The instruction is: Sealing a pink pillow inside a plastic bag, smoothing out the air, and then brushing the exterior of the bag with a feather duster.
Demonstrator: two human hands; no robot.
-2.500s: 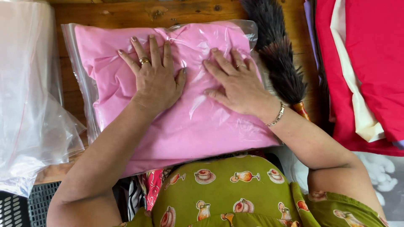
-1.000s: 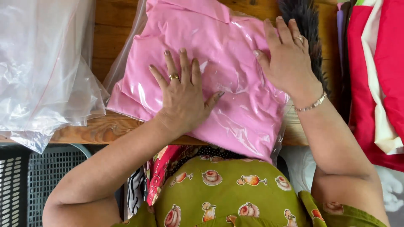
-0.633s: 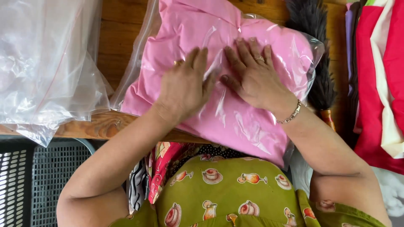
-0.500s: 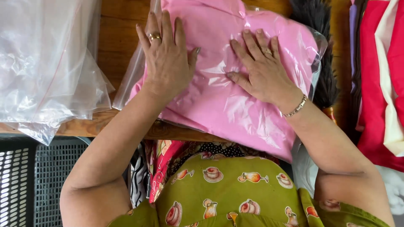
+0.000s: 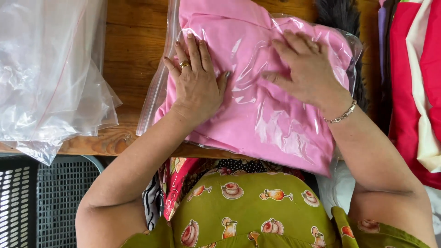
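Note:
A folded pink garment sealed in a clear plastic bag (image 5: 262, 115) lies on the wooden table (image 5: 128, 59), its near edge hanging over the table's front. My left hand (image 5: 195, 82), wearing a ring, rests flat on the bag's left side with fingers spread. On the bag's upper right part lies my right hand (image 5: 305, 69), also flat and spread, a thin bracelet at its wrist. Both palms press down on the plastic; neither hand grips anything.
A heap of clear plastic bags (image 5: 46, 73) lies on the table's left. A dark feather duster (image 5: 342, 14) pokes out behind the pink bag. Red and cream cloth (image 5: 413, 82) is stacked at the right. A dark plastic crate (image 5: 41, 197) stands below the table's left.
Both hands have slid over the bag: the left from lower down up to the left side, the right from the top corner toward the centre. The view has shifted slightly.

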